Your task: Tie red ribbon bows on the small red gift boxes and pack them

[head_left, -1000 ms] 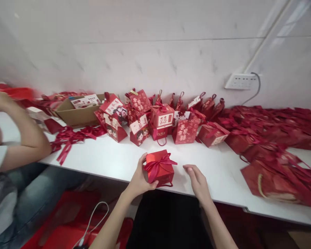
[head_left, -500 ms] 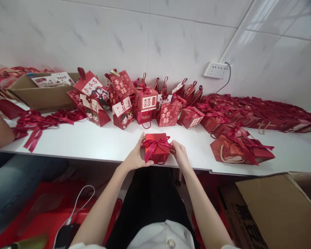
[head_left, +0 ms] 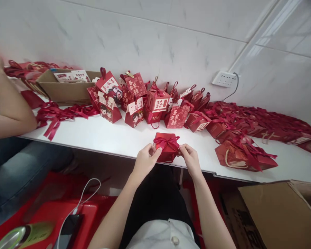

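A small red gift box stands at the table's front edge, with a dark red ribbon bow tied across its top. My left hand is closed at the box's left side, thumb and fingers pinching the left end of the bow. On the other side my right hand pinches the bow's right end between thumb and fingertips. Behind the box are several decorated red boxes, among them one with a white label and one with two cartoon figures.
A pile of red ribbons lies left, before an open carton of cards. Finished-looking red boxes crowd the right. A large cardboard box stands below right. Another person's arm rests at left. A phone charges on a red stool.
My left hand has gone from holding the box's side to pinching the bow, and my right hand now pinches it too. The view has shifted; the other person's arm shows more.
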A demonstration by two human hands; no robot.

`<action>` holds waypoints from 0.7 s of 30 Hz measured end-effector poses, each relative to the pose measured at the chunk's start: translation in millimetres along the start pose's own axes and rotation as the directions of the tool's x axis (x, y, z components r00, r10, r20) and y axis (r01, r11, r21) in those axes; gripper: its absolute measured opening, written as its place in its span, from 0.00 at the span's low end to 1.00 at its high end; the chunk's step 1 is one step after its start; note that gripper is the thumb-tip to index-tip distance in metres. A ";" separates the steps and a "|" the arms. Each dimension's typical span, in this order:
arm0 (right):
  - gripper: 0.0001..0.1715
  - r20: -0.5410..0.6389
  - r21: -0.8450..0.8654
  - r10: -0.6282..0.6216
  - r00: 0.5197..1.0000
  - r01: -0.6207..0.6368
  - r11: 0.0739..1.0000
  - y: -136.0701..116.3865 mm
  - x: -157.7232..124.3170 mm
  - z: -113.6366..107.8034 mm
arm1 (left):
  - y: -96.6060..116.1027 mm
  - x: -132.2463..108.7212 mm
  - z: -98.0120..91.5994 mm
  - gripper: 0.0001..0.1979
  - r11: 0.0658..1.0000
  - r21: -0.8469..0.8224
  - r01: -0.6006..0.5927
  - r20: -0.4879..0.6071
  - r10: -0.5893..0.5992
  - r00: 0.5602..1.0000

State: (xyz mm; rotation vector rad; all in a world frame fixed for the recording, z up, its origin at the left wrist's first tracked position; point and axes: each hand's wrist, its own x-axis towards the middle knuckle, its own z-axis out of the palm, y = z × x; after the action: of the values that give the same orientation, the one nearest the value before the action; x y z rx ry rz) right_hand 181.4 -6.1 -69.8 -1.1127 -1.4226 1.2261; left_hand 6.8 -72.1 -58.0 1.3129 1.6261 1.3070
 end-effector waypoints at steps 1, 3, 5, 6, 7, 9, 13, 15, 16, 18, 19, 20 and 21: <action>0.21 -0.001 -0.010 0.001 1.000 -0.001 1.000 0.1 -1.7 -0.3 | 0.0 1.9 -0.1 0.17 1.000 0.026 0.006 -0.014 -0.005 1.000; 0.21 0.002 -0.029 0.008 1.000 -0.008 1.000 0.8 -3.5 -2.4 | -2.8 5.1 -0.2 0.17 0.999 0.048 0.008 -0.018 -0.007 1.000; 0.22 0.002 -0.049 0.017 1.000 -0.017 0.999 1.6 -3.1 -5.7 | -5.8 7.6 -0.5 0.17 0.999 0.035 0.014 0.021 -0.015 1.000; 0.22 -0.002 -0.058 0.020 1.000 -0.020 0.998 1.9 -2.1 -7.4 | -6.5 8.9 -0.7 0.18 1.000 0.015 0.022 0.053 -0.023 0.998; 0.21 -0.007 -0.067 0.022 1.000 -0.022 0.998 1.9 -0.9 -9.2 | -6.6 10.3 -0.9 0.18 0.999 -0.016 0.033 0.090 -0.031 0.995; 0.21 -0.010 -0.075 0.026 1.000 -0.027 0.997 1.1 2.1 -12.9 | -6.0 13.9 -1.2 0.18 0.993 -0.101 0.067 0.171 -0.049 0.984; 0.21 0.070 -0.069 0.052 0.996 -0.048 0.996 -1.1 8.6 -22.7 | -8.1 22.9 -4.8 0.17 0.969 -0.203 0.142 0.289 -0.079 0.954; 0.21 0.094 -0.068 0.059 0.994 -0.053 0.996 -1.1 14.2 -27.8 | -10.0 28.0 -10.1 0.17 0.976 -0.167 0.136 0.324 -0.076 0.943; 0.21 0.077 -0.062 0.048 0.996 -0.044 0.997 -1.1 18.1 -29.7 | -10.0 30.7 -13.3 0.16 0.983 -0.136 0.121 0.322 -0.072 0.944; 0.18 0.035 -0.045 0.003 0.999 -0.002 0.999 -2.2 27.9 -31.1 | -7.0 36.1 -19.0 0.14 0.995 -0.061 0.079 0.281 -0.059 0.958; 0.17 0.042 -0.037 -0.024 0.999 0.025 0.999 -3.5 33.3 -30.5 | -4.3 38.8 -20.6 0.13 0.998 -0.021 0.063 0.262 -0.056 0.963; 0.17 0.083 -0.033 -0.048 0.995 0.051 0.998 -5.3 38.4 -29.2 | -1.2 41.3 -21.1 0.12 0.999 0.014 0.052 0.256 -0.054 0.965; 0.17 0.146 -0.035 -0.070 0.987 0.076 0.996 -7.5 42.8 -27.4 | 1.8 43.6 -20.4 0.11 0.998 0.040 0.046 0.260 -0.055 0.964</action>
State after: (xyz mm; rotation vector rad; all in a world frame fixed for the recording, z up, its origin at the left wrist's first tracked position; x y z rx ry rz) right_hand 200.8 39.6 -56.7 -1.0062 -1.5899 1.2510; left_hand -23.2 -36.2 -46.7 1.3906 1.4923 1.0313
